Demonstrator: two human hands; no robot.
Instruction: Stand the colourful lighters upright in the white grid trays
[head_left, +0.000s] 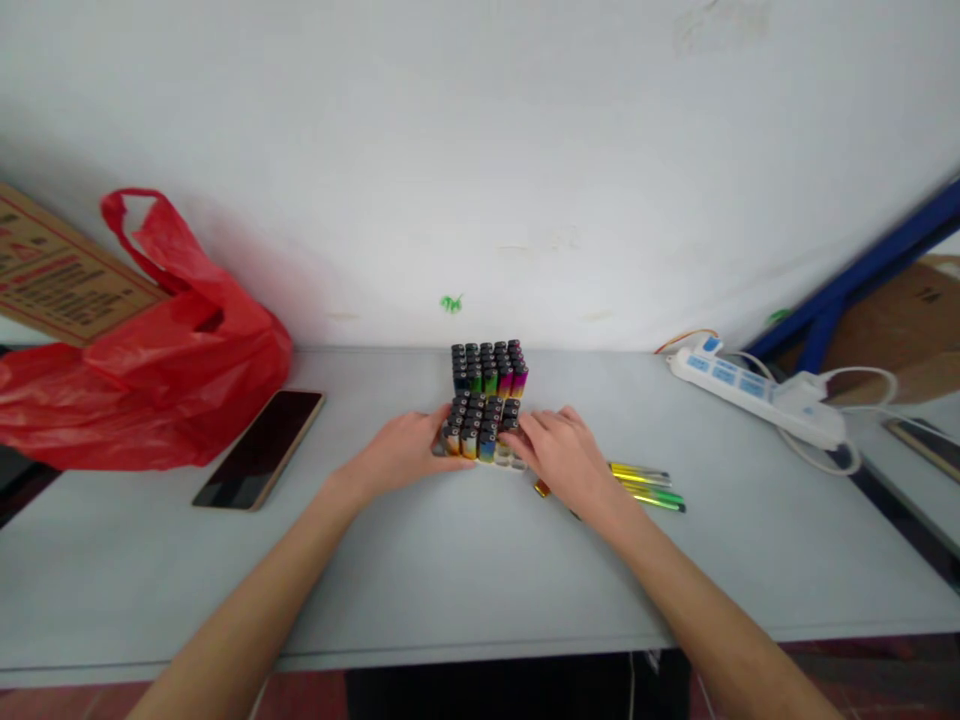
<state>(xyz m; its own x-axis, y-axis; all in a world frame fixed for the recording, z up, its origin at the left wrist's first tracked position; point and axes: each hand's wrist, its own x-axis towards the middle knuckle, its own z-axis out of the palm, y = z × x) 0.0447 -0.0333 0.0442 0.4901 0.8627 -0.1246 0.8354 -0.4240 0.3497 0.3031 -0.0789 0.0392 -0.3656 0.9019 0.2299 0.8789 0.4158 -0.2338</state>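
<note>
Two blocks of upright lighters stand in the middle of the table. The rear block [490, 368] has black tops and coloured bodies. The front block [470, 432] sits in a pale tray [511, 460] whose front right holes are bare. My left hand [401, 453] grips the tray's left side, thumb at the front corner and fingers behind. At the tray's right side is my right hand [559, 450], its fingers bent at the lighters; whatever they hold is hidden. Beside and partly under my right wrist lie several loose yellow and green lighters [649, 485].
On the left are a red plastic bag [195, 370], a cardboard box [67, 270] and a phone [262, 450]. A white power strip [757, 392] with cables lies at the right, near a blue frame [855, 270]. A white wall rises behind the table [450, 580].
</note>
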